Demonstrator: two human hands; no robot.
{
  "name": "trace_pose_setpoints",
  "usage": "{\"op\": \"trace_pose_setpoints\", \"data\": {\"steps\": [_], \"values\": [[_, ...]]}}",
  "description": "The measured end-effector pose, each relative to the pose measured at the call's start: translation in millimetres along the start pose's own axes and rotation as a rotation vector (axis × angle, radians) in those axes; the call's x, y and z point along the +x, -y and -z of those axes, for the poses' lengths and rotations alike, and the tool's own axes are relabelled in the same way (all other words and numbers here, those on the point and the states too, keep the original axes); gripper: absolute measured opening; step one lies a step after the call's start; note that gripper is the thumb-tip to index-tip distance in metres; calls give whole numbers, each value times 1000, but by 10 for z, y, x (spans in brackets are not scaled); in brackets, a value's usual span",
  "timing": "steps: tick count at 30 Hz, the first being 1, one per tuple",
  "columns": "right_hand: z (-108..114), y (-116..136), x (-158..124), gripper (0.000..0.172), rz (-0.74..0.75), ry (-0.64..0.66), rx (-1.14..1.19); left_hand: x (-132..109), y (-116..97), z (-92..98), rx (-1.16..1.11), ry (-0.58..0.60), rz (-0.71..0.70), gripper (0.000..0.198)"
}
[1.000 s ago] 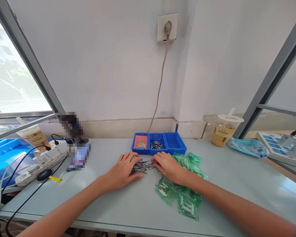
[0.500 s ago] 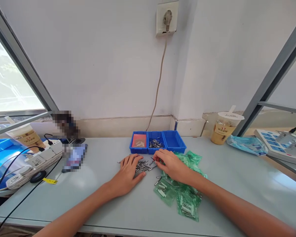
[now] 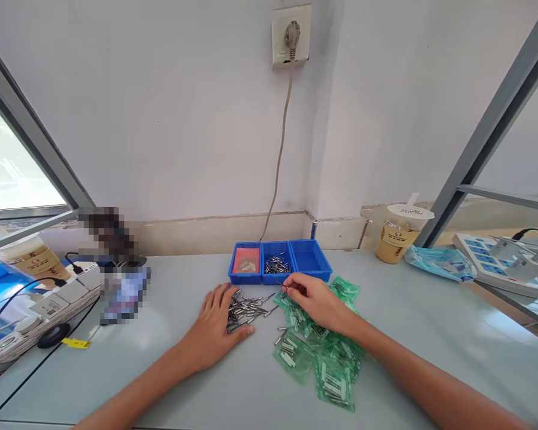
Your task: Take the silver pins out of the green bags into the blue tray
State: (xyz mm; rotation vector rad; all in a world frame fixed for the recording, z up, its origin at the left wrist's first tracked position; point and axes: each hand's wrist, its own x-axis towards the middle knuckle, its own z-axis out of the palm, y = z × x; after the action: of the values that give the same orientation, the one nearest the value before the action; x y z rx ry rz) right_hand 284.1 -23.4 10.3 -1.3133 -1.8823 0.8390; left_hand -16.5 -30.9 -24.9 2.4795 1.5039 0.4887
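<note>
My left hand [image 3: 215, 328] rests on the table with its thumb and fingers apart, curved around the left side of a loose pile of small metal pins [image 3: 246, 309]. It grips nothing. My right hand [image 3: 316, 301] is closed in a pinch above the right end of the pile. A thin metal pin [image 3: 280, 283] sticks out from between its fingertips. Beneath that hand and wrist lie several green plastic bags [image 3: 336, 379] with pins and pale strips inside. Two loose pins [image 3: 280, 335] lie beside the nearest bag.
Blue bins [image 3: 311, 263] stand behind my hands; the middle one holds pins [image 3: 277, 264], the left one a reddish packet [image 3: 246, 261]. A drink cup [image 3: 399, 236] and a blue packet [image 3: 439, 263] sit right. A power strip [image 3: 49, 307], cables and a blurred phone [image 3: 126, 294] are left.
The view has shifted slightly. My left hand has drawn back a little from the pile, so more pins show. My right hand stays near the bins with its fingers pinched.
</note>
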Motion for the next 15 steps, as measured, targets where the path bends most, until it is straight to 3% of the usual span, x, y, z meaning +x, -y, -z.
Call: {"op": "trace_pose_setpoints", "data": {"steps": [5, 8, 11, 13, 15], "values": [[-1, 14, -25, 18, -44, -8, 91, -79, -181, -86, -75, -76, 26, 66], [-17, 54, -36, 17, -63, 2, 128, -147, -85, 37, -69, -130, -25, 64], [-9, 69, -43, 17, -70, 0, 162, -146, 390, 505, 18, -357, 0, 49], [16, 53, -43, 17, -65, -18, 164, -119, 901, 986, 174, -601, 51, 48], [45, 20, -35, 17, -64, -23, 181, -99, 1464, 1504, 387, -778, 207, 61]]}}
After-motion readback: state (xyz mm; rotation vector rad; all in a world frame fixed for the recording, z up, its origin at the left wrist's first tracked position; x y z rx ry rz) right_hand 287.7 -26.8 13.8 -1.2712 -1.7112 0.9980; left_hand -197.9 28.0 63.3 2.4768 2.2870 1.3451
